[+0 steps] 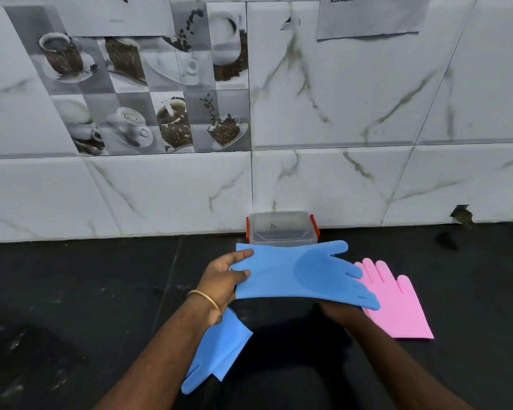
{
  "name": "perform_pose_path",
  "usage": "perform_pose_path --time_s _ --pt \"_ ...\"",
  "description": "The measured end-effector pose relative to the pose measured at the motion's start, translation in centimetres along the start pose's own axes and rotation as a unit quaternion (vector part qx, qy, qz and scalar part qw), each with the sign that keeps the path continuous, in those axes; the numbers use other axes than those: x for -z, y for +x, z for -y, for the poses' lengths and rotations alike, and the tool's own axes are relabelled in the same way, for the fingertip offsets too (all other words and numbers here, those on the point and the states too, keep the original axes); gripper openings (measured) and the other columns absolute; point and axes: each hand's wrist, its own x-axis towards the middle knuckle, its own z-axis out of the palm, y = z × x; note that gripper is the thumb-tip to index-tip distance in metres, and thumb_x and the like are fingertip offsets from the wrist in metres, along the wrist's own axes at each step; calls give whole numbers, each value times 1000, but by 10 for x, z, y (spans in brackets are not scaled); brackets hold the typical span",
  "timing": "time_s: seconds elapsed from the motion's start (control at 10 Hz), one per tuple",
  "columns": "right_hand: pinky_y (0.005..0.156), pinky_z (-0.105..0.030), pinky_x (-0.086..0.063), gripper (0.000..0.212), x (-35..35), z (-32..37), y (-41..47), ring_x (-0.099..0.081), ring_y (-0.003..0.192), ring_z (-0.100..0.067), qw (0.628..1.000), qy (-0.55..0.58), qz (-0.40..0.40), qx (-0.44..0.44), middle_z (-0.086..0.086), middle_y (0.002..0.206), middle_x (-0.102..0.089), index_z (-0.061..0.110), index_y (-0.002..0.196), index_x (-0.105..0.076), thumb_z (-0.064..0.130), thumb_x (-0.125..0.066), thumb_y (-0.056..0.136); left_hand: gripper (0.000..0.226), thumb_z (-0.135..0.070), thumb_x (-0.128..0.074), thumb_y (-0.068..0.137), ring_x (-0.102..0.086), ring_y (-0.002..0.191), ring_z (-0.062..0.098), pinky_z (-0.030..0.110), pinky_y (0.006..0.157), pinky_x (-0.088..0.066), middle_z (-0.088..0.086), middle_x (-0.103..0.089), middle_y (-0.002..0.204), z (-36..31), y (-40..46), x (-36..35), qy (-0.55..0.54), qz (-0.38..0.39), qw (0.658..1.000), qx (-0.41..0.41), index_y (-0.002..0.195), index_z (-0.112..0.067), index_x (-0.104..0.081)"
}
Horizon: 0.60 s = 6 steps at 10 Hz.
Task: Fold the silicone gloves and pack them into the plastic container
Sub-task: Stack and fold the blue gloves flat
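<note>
Nearest the camera, low on the left: second blue glove (216, 353), lying flat on the dark countertop (71, 291), partly under the left forearm with its gold bangle (205, 300). Above it, left hand (224, 276), thumb on top and fingers curled beneath, pinching the cuff edge of the raised blue glove (299, 273). Glove stretched level from that grip rightward, bristled palm patch up, fingertips pointing right and overlapping the pink glove (397, 300). Right hand (342, 313) mostly hidden under the glove's finger end; probably supporting it from below, but spread or curled cannot be told. Behind the held glove, against the marble-tiled wall (367, 179): clear plastic container (282, 229) with red side clips, its front lower edge blocked by the glove. Pink glove flat on the counter, fingers toward the wall.
</note>
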Motion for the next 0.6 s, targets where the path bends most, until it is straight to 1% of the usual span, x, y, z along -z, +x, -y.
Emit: perform_pose_path --time_s 0.1,0.2,0.3,0.4,0.5,0.6 --pt "115 -48 -33 27 1 -13 -2 -45 134 -40 979 196 56 -1 -26 144 -47 4 126 -53 10 -44 101 40 9 -56 89 -72 97 28 30 72 -60 12 -75 106 19 1 11 -2 4 1000 18 115 -18 -68" --pt "90 -40 -57 28 -2 -33 5 -62 111 -27 892 416 176 7 -12 130 -59 13 112 -59 -6 -45 97 41 9 -56 89 -71 99 27 33 79 -60 12 -74 107 37 2 18 -3 10 999 37 114 -19 -69" --pt "76 -35 -62 25 -6 -30 -5 -69 95 -19 740 644 185 -59 -3 113 -70 23 120 -58 17 -40 103 41 11 -54 89 -71 100 28 35 79 -61 14 -73 109 53 3 25 -25 3 998 60 114 -17 -69" --pt "75 -29 -59 23 -8 -38 -7 -69 86 -12 673 714 152 -119 5 95 -74 28 116 -57 27 -45 97 40 10 -54 89 -72 96 28 34 70 -61 13 -74 107 67 3 33 -22 -9 996 81 114 -17 -68" --pt "77 -26 -54 29 -2 -45 -5 -66 85 -7 622 752 157 -151 10 84 -71 30 116 -55 32 -52 87 39 9 -55 89 -71 97 31 44 81 -60 15 -72 111 80 6 42 -3 -31 995 99 115 -17 -67" --pt "89 -43 -52 58 -5 -51 -1 -69 97 -24 660 722 138 -159 -6 101 -76 21 111 -68 68 -46 86 43 10 -56 88 -71 96 32 49 88 -57 16 -71 111 91 8 47 36 -40 993 104 119 -18 -65"
